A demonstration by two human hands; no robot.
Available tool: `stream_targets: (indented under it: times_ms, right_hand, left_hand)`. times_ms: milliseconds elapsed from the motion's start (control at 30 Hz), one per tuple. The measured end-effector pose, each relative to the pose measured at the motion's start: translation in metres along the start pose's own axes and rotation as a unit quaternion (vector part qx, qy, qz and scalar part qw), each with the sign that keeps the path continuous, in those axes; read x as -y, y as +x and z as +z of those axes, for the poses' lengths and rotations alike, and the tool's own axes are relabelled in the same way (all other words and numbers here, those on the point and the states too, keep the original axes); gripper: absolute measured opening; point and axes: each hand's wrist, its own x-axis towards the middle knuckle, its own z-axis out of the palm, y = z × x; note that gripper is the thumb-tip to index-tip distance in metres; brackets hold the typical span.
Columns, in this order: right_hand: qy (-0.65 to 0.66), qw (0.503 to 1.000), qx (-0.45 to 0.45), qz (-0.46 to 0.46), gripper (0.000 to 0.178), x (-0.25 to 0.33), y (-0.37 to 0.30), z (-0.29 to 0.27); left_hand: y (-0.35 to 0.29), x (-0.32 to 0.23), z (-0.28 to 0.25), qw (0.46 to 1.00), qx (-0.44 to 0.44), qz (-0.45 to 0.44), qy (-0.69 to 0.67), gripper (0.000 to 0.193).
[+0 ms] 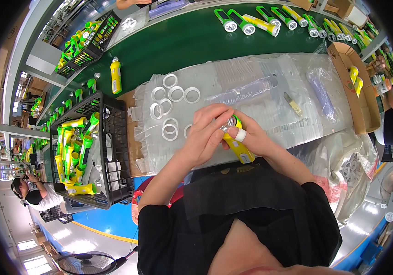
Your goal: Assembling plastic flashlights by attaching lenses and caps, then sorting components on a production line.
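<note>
A yellow and green flashlight (241, 151) lies tilted between my hands, its yellow body pointing down toward my apron. My left hand (206, 133) closes over the flashlight's head, its fingers partly covering the shiny front. My right hand (253, 135), with a white wrap on the thumb, grips the flashlight from the other side. Several white rings (176, 95) lie loose on the covered work surface (196, 73), left of my hands. Just beyond my fingers rests a long row of stacked clear plastic discs (244, 90). What my fingertips press on at the head is mostly hidden.
At left, a black crate (118, 160) holds several flashlights. A utility knife (292, 104) and a wrapped plastic roll (322, 94) lie to the right, before a cardboard box (363, 103). More flashlights (247, 28) line the green belt (169, 50); one yellow flashlight (115, 77) stands at its left.
</note>
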Motion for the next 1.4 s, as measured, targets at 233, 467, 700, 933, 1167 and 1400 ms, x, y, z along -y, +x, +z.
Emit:
stream_targets:
  times_ms: [233, 467, 700, 933, 1167, 1400]
  right_hand:
    - [0.039, 0.998, 0.046, 0.018, 0.042, -0.004, 0.006, 0.007]
    - [-0.002, 0.993, 0.024, -0.114, 0.041, -0.010, 0.024, -0.002]
    - [-0.060, 0.986, 0.017, -0.152, 0.036, -0.012, 0.043, -0.012]
    - [-0.066, 0.983, 0.007, -0.171, 0.034, -0.011, 0.050, -0.012]
    - [-0.072, 0.982, 0.000, -0.177, 0.034, -0.012, 0.050, -0.013]
    - [-0.057, 0.983, 0.029, -0.169, 0.038, -0.012, 0.048, -0.017]
  left_hand:
    - [-0.004, 0.007, 0.015, 0.995, -0.062, 0.013, -0.079, 0.037]
    - [0.009, 0.002, 0.011, 0.979, -0.149, -0.056, -0.128, 0.034]
    - [-0.002, 0.095, -0.026, 0.919, 0.042, -0.114, 0.375, 0.050]
    - [0.018, 0.079, -0.034, 0.977, -0.028, -0.192, 0.088, 0.048]
    - [0.034, 0.002, -0.041, 0.995, -0.075, -0.056, -0.028, 0.021]
    - [0.033, -0.006, -0.044, 0.997, -0.014, -0.058, 0.053, 0.038]
